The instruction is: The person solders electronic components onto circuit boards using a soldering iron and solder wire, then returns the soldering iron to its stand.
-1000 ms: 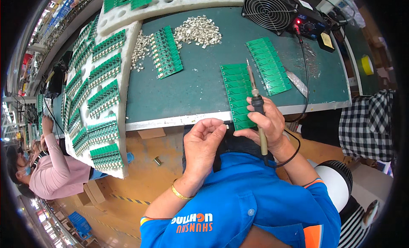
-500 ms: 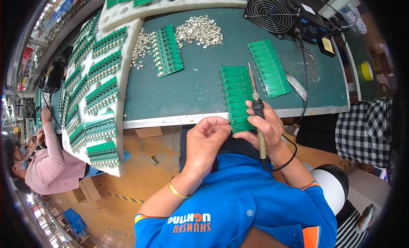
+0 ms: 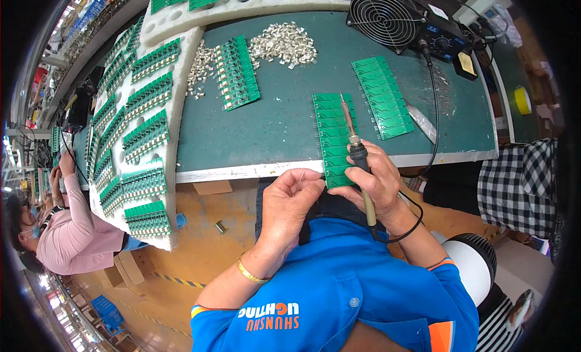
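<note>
Circuit board [image 3: 333, 134] — oblong, green, pin-edged

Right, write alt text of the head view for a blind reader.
A person's right hand grips a soldering iron over a green circuit board at a workbench, while the left hand pinches its fingers at the board's near end. More boards and piled small parts lie nearby; white foam at left holds others.
</note>
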`<state>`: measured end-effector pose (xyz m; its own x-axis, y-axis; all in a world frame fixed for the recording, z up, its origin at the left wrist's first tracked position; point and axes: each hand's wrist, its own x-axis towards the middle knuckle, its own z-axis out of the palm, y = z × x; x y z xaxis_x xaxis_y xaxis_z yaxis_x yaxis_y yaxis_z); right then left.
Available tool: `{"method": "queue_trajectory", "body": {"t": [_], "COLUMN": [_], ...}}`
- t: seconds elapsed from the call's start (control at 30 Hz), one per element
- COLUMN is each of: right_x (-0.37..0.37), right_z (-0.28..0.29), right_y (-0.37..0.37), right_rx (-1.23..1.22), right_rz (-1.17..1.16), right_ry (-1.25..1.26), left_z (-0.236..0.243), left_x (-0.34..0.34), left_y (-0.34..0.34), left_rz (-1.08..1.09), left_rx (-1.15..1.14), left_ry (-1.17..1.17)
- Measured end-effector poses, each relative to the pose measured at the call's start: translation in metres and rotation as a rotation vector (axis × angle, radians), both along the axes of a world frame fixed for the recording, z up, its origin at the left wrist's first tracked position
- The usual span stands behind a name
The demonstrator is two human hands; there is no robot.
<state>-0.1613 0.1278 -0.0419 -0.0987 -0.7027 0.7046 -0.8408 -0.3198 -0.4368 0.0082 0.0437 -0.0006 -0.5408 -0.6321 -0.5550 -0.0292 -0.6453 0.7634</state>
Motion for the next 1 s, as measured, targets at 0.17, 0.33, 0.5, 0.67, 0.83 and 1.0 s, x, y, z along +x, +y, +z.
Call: {"method": "queue_trajectory", "body": {"t": [0.17, 0.33, 0.5, 0.67, 0.83, 1.0], "right_x": [-0.0014, -0.0017, -0.0026, -0.0036, -0.0037, -0.0025], "right_z": [-0.0018, -0.0002, -0.0006, -0.0010, -0.0004, 0.0011], "right_y": [-0.0012, 0.0000, 0.0008, 0.0008, 0.0009, 0.0001], "right_rx": [0.000, 0.013, 0.018, 0.023, 0.021, 0.021], "right_rz": [0.011, 0.019, 0.018, 0.019, 0.021, 0.032], "right_ry": [0.005, -0.010, -0.009, -0.012, -0.015, -0.013], "left_z": [0.0008, -0.0007, -0.0008, -0.0004, -0.0024, -0.0044], "left_x": [-0.0010, 0.0004, 0.0001, -0.0009, -0.0018, 0.0000], "left_y": [-0.0019, -0.0046, -0.0051, -0.0058, -0.0047, -0.0048], "left_rz": [-0.008, -0.043, -0.058, -0.068, -0.056, -0.052], "left_rx": [-0.011, -0.038, -0.058, -0.020, -0.047, -0.042], "left_ry": [-0.020, -0.022, -0.019, -0.035, -0.013, -0.019]}}
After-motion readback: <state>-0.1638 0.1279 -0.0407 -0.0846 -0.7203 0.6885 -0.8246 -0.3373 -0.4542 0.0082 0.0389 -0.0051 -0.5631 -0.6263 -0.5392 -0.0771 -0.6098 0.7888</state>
